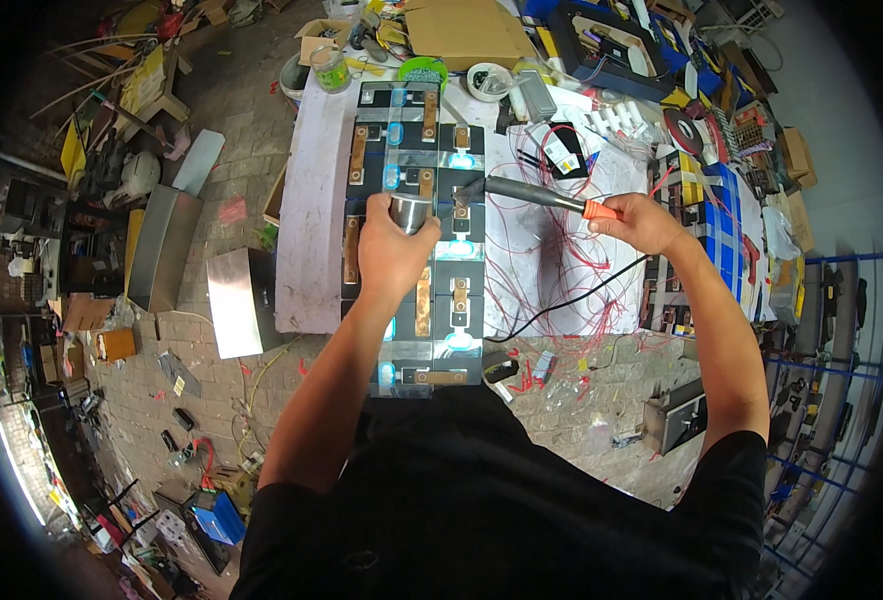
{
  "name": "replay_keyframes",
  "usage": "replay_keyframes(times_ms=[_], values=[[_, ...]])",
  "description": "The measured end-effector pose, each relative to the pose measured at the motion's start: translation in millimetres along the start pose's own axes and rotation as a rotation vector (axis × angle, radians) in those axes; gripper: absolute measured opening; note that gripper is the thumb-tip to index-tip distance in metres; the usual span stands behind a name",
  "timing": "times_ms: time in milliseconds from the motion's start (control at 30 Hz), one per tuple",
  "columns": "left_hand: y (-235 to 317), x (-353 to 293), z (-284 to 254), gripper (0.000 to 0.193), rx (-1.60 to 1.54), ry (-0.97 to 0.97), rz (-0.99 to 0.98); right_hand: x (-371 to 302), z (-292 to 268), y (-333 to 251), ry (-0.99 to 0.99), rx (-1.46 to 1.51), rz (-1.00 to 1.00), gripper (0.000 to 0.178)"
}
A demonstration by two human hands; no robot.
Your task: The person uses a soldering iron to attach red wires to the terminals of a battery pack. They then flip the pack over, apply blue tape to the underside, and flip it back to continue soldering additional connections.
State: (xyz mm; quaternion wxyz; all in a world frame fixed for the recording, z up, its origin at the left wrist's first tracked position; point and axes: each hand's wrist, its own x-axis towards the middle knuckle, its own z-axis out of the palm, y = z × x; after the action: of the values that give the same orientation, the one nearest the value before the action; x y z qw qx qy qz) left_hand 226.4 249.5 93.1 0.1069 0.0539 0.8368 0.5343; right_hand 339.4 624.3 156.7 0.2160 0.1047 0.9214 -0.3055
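A long block of black battery cells runs toward me on the white-topped table, with copper-coloured bars and clear tape across it. Above its middle, my left hand is wrapped round a silver metal cylinder with its flat end up. From the right, my right hand grips a long tool by its orange-red end. Its thick dark shaft points left, and its tip hangs over or touches the cells' right row; I cannot tell which. A black cable curves from near that hand toward the block's near right side.
Thin red wires lie tangled on the table right of the cells. A blue taped pack stands farther right. At the back are a green bowl, a white bowl and a cardboard box. Metal cases stand on the floor at left.
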Motion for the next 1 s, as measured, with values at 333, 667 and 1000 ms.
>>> replay_keyframes(times_ms=[333, 667, 1000], values=[[-67, -38, -83, 0.033, -0.356, 0.227, 0.069, 0, 0, -9, 0.002, -0.014, -0.015, 0.044], [-168, -107, -158, 0.043, -0.409, 0.424, -0.335, -6, 2, -11, 0.035, 0.000, 0.000, 0.044], [-158, -122, -161, 0.039, -0.395, 0.409, -0.298, -8, 1, -14, 0.023, 0.006, 0.001, 0.043]])
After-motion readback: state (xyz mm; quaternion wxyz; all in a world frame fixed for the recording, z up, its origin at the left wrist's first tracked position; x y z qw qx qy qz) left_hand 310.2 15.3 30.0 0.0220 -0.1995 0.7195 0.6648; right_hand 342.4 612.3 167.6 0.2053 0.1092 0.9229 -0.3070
